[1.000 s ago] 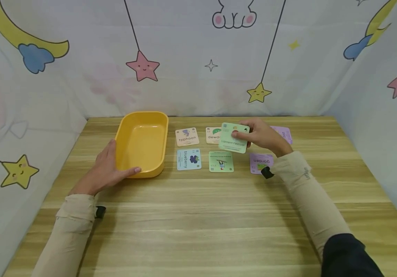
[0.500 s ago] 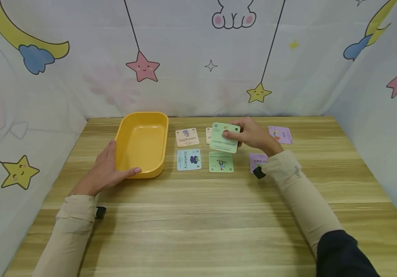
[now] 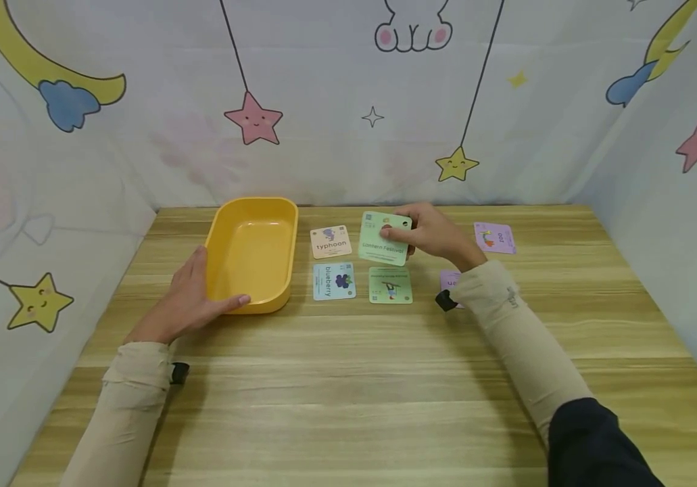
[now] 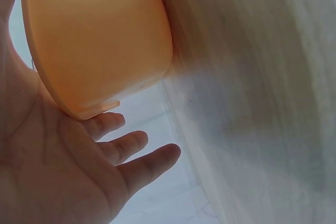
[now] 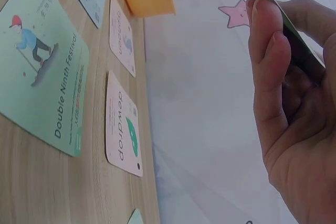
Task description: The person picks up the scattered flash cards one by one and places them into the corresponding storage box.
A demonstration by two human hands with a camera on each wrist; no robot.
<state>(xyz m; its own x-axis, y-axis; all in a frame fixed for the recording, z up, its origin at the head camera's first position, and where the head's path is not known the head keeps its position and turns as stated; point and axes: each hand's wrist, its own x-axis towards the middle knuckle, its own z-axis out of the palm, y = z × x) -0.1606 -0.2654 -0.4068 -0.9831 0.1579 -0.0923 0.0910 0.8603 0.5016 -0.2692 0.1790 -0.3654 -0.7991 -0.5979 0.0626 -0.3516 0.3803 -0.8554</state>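
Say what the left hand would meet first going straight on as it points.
Probably the yellow tray: its near-left corner seems to touch the left hand, so going on would likely push it.

From right hand [image 3: 439,235]: room toward 6 o'clock over table [image 3: 336,379] — yellow tray [image 3: 251,264] blocks 9, curtain [image 3: 324,162] 12.

The left hand [image 4: 58,150] spreads its palm against the rim of an orange bin [image 4: 100,35], three fingers reaching past the bin's edge. Beside it runs a blurred, wood-grained counter [image 4: 257,45], shadowed partway down; a pale backdrop [image 4: 157,203] shows beyond the fingertips.
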